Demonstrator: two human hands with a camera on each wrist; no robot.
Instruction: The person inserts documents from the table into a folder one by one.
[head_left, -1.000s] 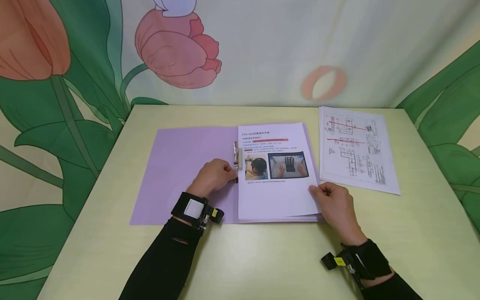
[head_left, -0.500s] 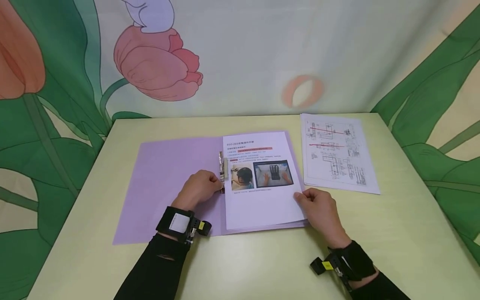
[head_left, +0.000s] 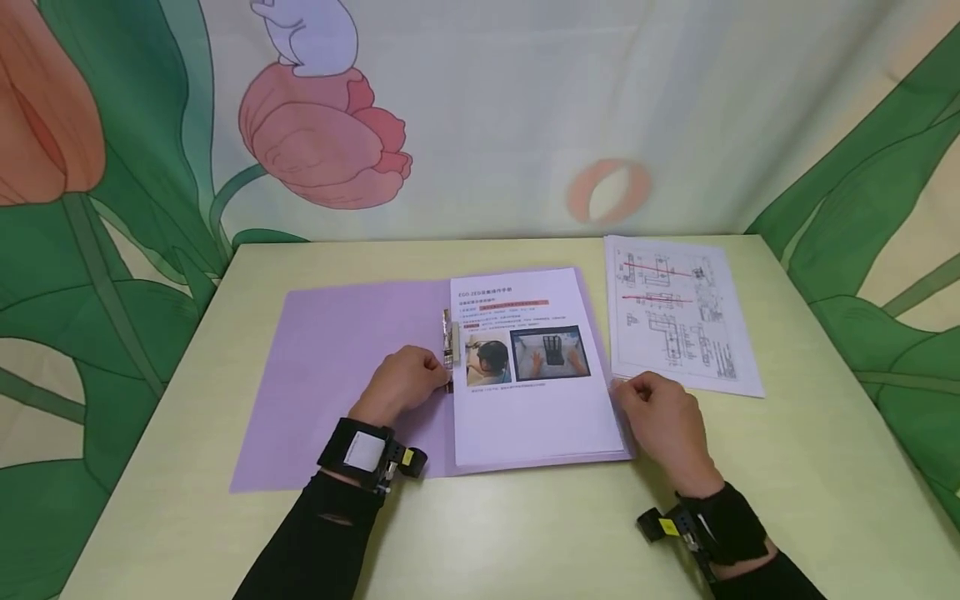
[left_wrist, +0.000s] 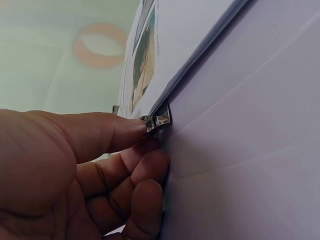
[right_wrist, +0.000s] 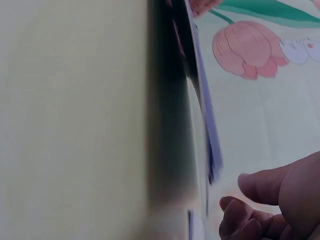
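Nearest to us, two black sleeves reach in over the pale worktop, with a small black camera strapped at each wrist. Ahead of them, we see the left hand at the lower end of a metal clip, its thumb and fingers pinching the clip's end, as the left wrist view shows. The right hand is just beside the right edge of the purple folder; in the right wrist view we find its thumb and loosely bent fingers apart, with nothing between them.

The folder lies spread flat on the middle of the worktop, its clip along the fold. On its right half we see a stack of printed pages, the top one bearing text and two photos. Farther off to the right lie sheets of technical drawings, two red lines across the top one. Behind everything, we see a flowered backdrop.
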